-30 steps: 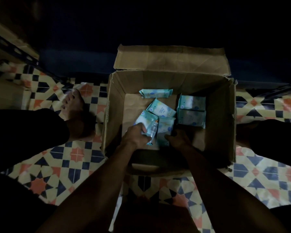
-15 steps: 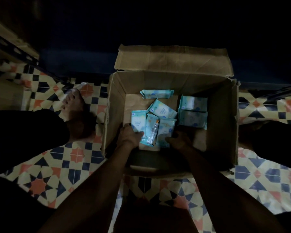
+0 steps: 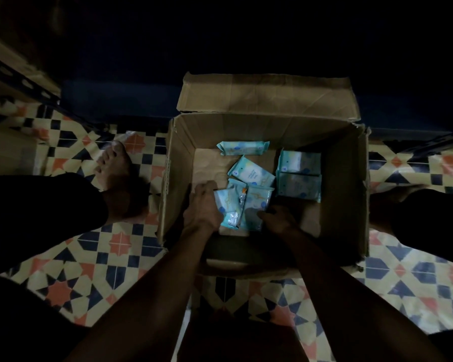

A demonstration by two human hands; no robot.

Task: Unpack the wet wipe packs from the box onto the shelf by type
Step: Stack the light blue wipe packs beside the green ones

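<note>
An open cardboard box [image 3: 345, 178] stands on the tiled floor with several pale teal wet wipe packs inside. Both my hands are down in it. My left hand [image 3: 203, 205] grips the left side of a small bunch of upright packs [image 3: 229, 205] near the box's front. My right hand [image 3: 277, 218] holds the bunch's right pack [image 3: 256, 205] from the other side. A loose pack [image 3: 251, 172] lies tilted behind the bunch, another pack [image 3: 242, 148] lies against the far wall, and two stacked packs [image 3: 298, 176] sit at the right.
The box's far flap [image 3: 267, 97] stands open toward a dark shelf area. Metal shelf rails [image 3: 21, 82] run at the upper left. My bare left foot [image 3: 113, 165] is beside the box on the patterned tiles; dark trouser legs flank both sides.
My left hand has slid left and then closed the packs together, pressing the bunch toward my right hand. The other packs in the box have not moved.
</note>
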